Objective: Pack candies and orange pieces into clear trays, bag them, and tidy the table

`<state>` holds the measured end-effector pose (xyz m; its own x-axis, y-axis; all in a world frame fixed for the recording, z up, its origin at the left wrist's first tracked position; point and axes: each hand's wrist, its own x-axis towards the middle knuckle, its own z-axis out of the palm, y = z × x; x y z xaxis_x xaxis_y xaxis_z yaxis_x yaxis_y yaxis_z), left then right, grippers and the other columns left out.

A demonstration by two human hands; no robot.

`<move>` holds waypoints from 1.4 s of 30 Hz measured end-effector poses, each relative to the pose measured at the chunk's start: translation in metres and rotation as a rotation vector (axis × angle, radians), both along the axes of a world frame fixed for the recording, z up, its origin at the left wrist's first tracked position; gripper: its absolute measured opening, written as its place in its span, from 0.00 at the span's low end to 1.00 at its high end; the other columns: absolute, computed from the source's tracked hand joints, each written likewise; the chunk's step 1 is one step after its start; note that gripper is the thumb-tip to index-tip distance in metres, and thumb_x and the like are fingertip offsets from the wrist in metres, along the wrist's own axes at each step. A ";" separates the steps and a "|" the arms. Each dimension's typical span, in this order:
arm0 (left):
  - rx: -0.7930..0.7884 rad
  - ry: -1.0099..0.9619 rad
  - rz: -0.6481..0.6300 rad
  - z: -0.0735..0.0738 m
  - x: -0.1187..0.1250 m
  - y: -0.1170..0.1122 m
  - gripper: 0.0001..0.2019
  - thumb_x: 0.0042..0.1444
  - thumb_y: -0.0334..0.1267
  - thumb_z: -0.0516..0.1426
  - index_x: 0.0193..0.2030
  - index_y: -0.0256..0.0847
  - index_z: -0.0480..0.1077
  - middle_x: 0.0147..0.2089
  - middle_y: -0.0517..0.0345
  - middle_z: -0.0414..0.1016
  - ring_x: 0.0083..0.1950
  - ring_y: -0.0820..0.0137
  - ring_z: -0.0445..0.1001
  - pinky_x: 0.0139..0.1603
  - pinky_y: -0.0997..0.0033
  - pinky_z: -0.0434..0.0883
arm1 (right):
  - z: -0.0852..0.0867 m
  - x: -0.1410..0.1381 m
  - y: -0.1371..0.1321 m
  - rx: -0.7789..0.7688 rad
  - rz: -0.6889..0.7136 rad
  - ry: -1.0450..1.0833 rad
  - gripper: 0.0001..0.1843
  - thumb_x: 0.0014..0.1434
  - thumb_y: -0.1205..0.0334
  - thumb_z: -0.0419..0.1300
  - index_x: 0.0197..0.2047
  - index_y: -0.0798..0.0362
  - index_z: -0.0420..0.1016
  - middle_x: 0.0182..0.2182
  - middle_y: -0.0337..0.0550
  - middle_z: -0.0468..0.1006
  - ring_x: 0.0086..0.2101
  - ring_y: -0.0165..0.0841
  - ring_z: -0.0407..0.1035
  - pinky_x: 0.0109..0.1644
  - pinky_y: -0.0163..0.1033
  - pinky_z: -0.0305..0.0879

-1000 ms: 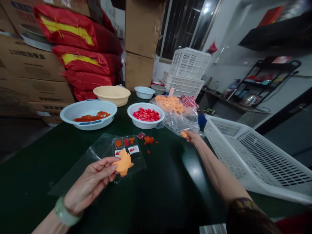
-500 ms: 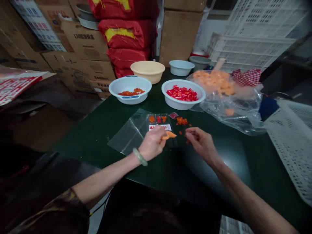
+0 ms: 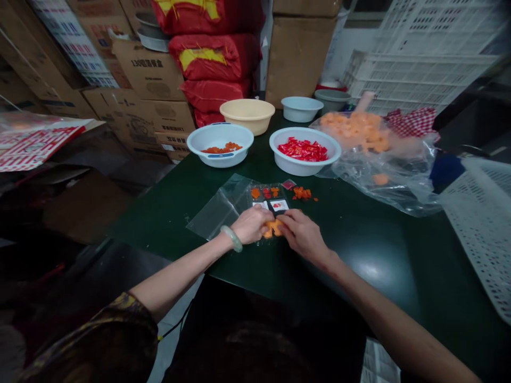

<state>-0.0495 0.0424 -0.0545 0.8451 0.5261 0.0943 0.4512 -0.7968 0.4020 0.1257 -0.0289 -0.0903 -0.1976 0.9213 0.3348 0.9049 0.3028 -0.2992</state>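
Between my two hands is a light orange piece, notched and soft-looking, over the near end of a clear compartment tray. My left hand, with a pale green bangle at the wrist, is closed on its left side. On the right side, the fingers of my right hand are closed on it too. The tray's far compartments hold small orange and red pieces, and white printed cards lie nearer my fingers. A clear plastic bag spreads out to the left. Small orange bits and a red packet lie beyond my right hand.
Further back stand a white basin of orange pieces, a white basin of red packets, and a cream basin. A clear bag of light orange pieces lies at the back right. A white perforated crate borders the right.
My right hand has moved left to the orange piece and closed on it. My left hand has lowered the piece towards the tray. A second white card now shows. The view has shifted slightly.
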 end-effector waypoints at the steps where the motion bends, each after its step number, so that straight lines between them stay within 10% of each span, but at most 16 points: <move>1: 0.004 0.070 0.000 -0.001 0.000 0.001 0.08 0.55 0.27 0.54 0.38 0.36 0.74 0.44 0.54 0.76 0.47 0.66 0.69 0.54 0.65 0.62 | 0.000 -0.001 0.004 -0.044 0.033 -0.040 0.13 0.62 0.61 0.52 0.45 0.53 0.75 0.41 0.49 0.73 0.40 0.36 0.67 0.44 0.40 0.63; 8: 0.216 0.298 0.199 -0.004 0.004 -0.015 0.10 0.57 0.39 0.55 0.35 0.35 0.74 0.39 0.47 0.75 0.47 0.56 0.67 0.43 0.60 0.64 | 0.004 0.003 0.013 -0.218 0.197 -0.046 0.09 0.59 0.70 0.55 0.35 0.53 0.77 0.40 0.45 0.73 0.40 0.33 0.65 0.44 0.38 0.58; 19: 0.034 -0.087 0.141 -0.005 -0.022 -0.037 0.10 0.60 0.33 0.51 0.43 0.38 0.72 0.51 0.50 0.70 0.51 0.67 0.68 0.51 0.69 0.68 | -0.013 -0.029 -0.034 -0.077 -0.038 -0.063 0.13 0.62 0.69 0.49 0.39 0.54 0.75 0.39 0.48 0.72 0.41 0.37 0.65 0.45 0.41 0.65; 27: 0.140 0.319 0.811 -0.001 -0.107 0.026 0.23 0.55 0.50 0.56 0.49 0.32 0.68 0.52 0.39 0.68 0.54 0.48 0.64 0.49 0.50 0.66 | -0.030 -0.023 -0.064 0.147 -0.038 0.103 0.12 0.63 0.63 0.50 0.46 0.54 0.71 0.47 0.51 0.69 0.46 0.38 0.66 0.49 0.45 0.68; 33: -0.044 0.359 0.772 -0.002 -0.101 0.056 0.17 0.54 0.45 0.56 0.44 0.34 0.69 0.47 0.45 0.73 0.48 0.58 0.72 0.41 0.66 0.67 | -0.029 -0.032 -0.069 0.130 0.022 0.041 0.11 0.60 0.59 0.56 0.45 0.53 0.72 0.47 0.51 0.70 0.45 0.41 0.64 0.48 0.49 0.67; 42: -0.019 0.391 0.942 -0.003 -0.136 0.038 0.15 0.56 0.38 0.50 0.48 0.35 0.66 0.47 0.41 0.74 0.47 0.55 0.74 0.36 0.66 0.68 | -0.022 -0.029 -0.084 0.060 0.032 0.070 0.10 0.57 0.64 0.60 0.44 0.51 0.73 0.49 0.49 0.70 0.47 0.40 0.65 0.51 0.49 0.68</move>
